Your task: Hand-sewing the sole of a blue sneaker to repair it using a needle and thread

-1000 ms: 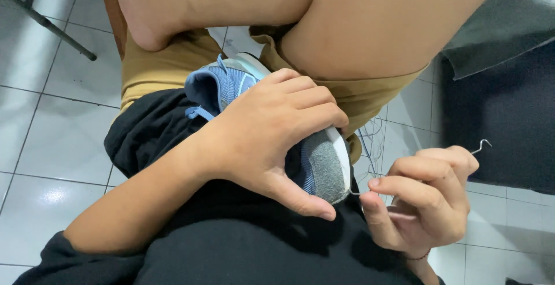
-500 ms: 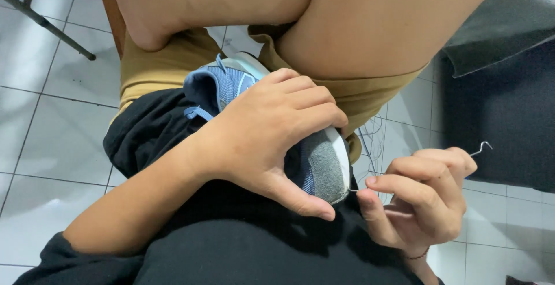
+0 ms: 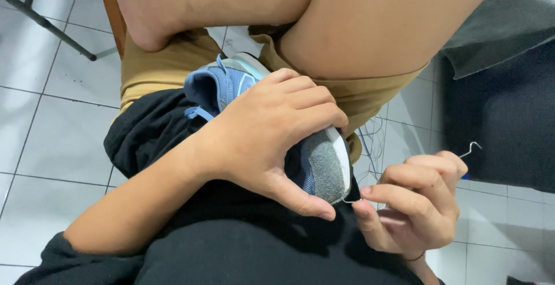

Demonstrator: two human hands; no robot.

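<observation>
My left hand [image 3: 272, 134] grips a blue sneaker [image 3: 231, 82] with a grey toe cap [image 3: 322, 169] and white sole, held on my lap. Its thumb lies under the toe and the fingers wrap over the top. My right hand [image 3: 413, 204] sits just right of the toe and pinches a thin bent metal wire tool [image 3: 471, 148]. The hooked end sticks out above the knuckles; the other tip touches the toe by the sole edge. Thin pale thread [image 3: 373, 137] hangs loose beside the shoe.
I sit with bare legs [image 3: 358, 19] crossed, in tan shorts [image 3: 156, 68] and a black top [image 3: 231, 244]. White floor tiles [image 3: 52, 140] lie to the left, a dark mat [image 3: 509, 117] to the right. A thin black metal leg [image 3: 46, 25] crosses the upper left.
My right hand has shifted slightly left and down, bringing the wire tip closer to the shoe's toe. The left hand and shoe have stayed in place.
</observation>
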